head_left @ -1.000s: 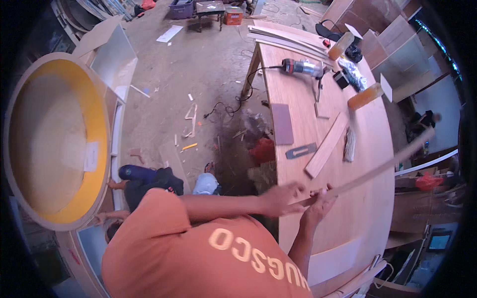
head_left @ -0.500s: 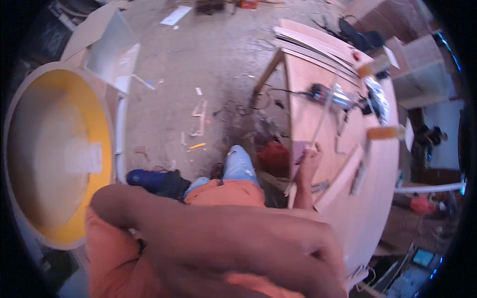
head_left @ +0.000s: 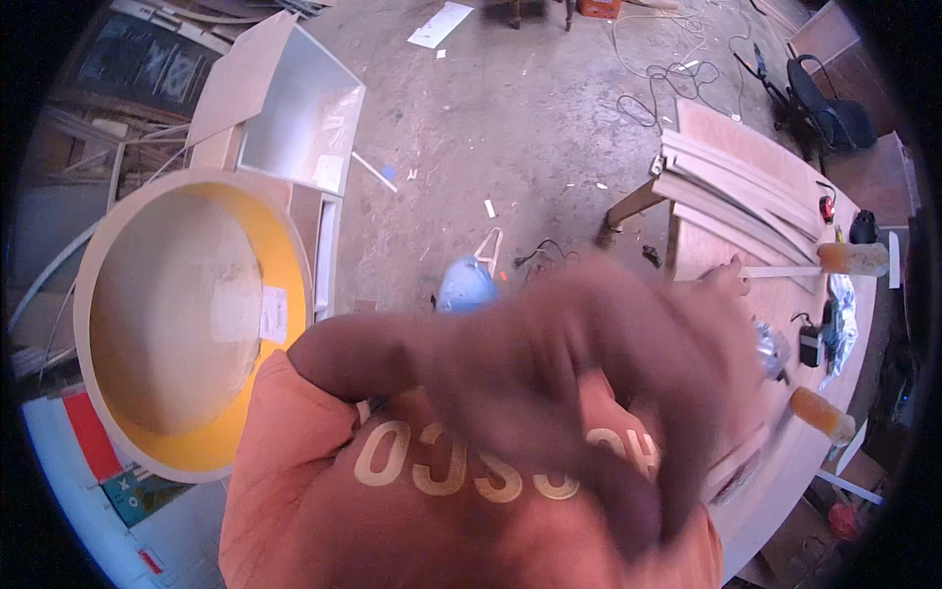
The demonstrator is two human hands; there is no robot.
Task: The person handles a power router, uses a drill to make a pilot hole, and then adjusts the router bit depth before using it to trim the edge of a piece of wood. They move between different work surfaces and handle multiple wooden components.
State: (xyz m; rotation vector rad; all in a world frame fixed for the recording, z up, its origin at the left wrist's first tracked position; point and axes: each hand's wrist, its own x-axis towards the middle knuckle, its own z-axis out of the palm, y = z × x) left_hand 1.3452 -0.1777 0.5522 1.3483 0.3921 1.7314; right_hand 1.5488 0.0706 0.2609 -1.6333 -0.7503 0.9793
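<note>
My left arm crosses in front of my chest, and my left hand (head_left: pixel 618 324) is raised close to the camera. Motion smears its fingers, so what it holds, if anything, cannot be made out. Beyond it, over the workbench, my right hand (head_left: pixel 724 278) is partly hidden behind the left. Its fingers close on one end of a thin, pale strip (head_left: pixel 780 272), which extends right toward an orange-brown bottle (head_left: pixel 852 259). Long wooden strips (head_left: pixel 736 187) lie along the bench's far end, near the right hand.
On the workbench (head_left: pixel 706 128) are a partly hidden silver power tool (head_left: pixel 770 348), a second orange-brown bottle (head_left: pixel 822 414) and crumpled foil (head_left: pixel 841 319). To my left stands a round, yellow-lined wooden frame (head_left: pixel 280 231) beside a white open cabinet (head_left: pixel 309 108). Cables (head_left: pixel 667 83) and scraps litter the floor.
My left hand has swung up in front of me, covering more of the view. The right hand, still gripping the strip, is now by the bench's far end. The view has shifted.
</note>
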